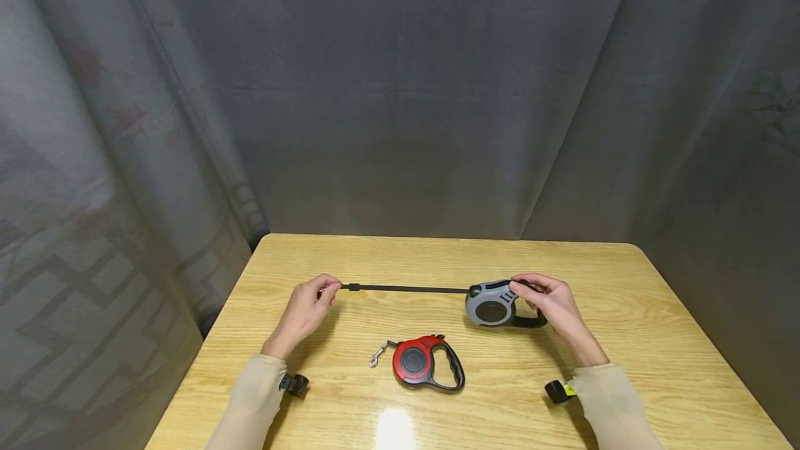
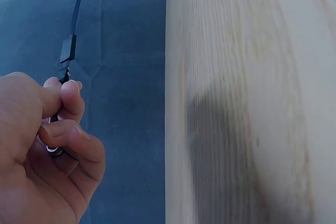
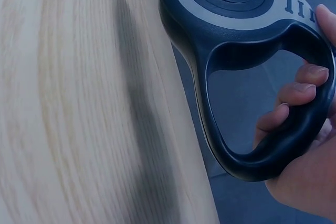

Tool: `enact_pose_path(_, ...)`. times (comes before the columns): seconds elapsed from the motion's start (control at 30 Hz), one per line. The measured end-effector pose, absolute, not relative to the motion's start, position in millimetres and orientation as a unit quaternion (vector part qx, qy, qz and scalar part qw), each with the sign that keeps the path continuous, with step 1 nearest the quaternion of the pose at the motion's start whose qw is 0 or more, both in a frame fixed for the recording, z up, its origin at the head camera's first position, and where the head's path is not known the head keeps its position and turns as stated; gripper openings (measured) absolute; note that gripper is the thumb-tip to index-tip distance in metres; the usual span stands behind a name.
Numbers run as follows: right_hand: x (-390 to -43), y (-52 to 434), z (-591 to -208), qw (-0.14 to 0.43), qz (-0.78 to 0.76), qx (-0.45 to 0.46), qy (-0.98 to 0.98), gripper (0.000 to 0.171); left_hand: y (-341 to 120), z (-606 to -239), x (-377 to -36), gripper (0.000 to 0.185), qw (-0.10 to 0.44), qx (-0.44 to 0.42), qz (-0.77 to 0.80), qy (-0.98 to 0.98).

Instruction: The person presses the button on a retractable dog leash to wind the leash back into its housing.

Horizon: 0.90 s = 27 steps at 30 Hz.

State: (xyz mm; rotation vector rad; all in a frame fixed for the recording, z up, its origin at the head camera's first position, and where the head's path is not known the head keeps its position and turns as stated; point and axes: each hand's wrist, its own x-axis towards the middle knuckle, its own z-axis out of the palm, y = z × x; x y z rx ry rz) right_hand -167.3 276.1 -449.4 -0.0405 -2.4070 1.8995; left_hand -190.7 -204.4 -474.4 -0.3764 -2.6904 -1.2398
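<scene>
A grey and black retractable dog leash (image 1: 500,304) is held above the table by my right hand (image 1: 550,301). In the right wrist view, curled fingers (image 3: 299,90) wrap the leash's black loop handle (image 3: 302,124). Its black strap (image 1: 412,289) runs out straight and level to the left. My left hand (image 1: 306,307) pinches the strap's end, just past a black slider (image 2: 68,48). A metal clip (image 2: 52,149) shows partly among the left fingers; the rest is hidden. On the table between the hands lies a red and black retractable leash (image 1: 414,361), touched by neither hand.
The light wooden table (image 1: 312,255) has rounded far corners. Grey curtains (image 1: 400,123) hang behind it and at both sides. A small silver clip (image 1: 375,358) extends left from the red leash. Each wrist carries a black camera (image 1: 298,385).
</scene>
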Motion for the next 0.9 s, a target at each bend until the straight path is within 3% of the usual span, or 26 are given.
enact_pose_path(0.9, -171.7, 268.1, -448.7, 0.023, 0.625, -0.007, -0.78, 0.028, -190.2, -474.5, -191.3, 0.019, 0.057, -0.144, -0.412, -0.898)
